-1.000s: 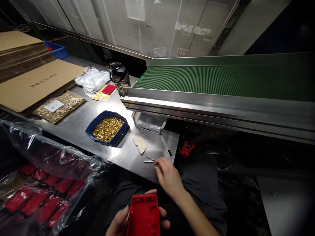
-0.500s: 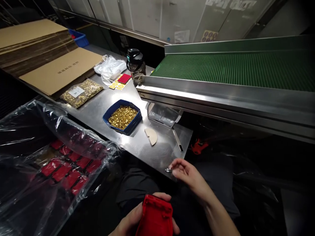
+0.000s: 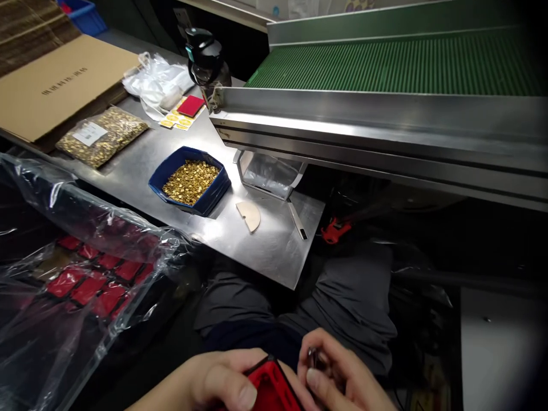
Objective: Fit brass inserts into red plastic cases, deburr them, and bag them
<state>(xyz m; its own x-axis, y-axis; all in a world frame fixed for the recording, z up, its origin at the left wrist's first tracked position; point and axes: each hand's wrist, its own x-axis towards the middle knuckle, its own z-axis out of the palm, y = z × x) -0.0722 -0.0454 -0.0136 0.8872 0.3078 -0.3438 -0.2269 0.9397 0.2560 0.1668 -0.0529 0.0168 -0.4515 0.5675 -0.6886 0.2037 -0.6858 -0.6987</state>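
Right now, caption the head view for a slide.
Left hand holding a red case, right hand gripping a small metallic piece.

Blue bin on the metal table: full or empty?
Partly filled: small gold-coloured pieces lie in the blue bin, below its rim.

A black-lidded bottle (image 3: 206, 57) stands beside the green conveyor belt (image 3: 381, 67).
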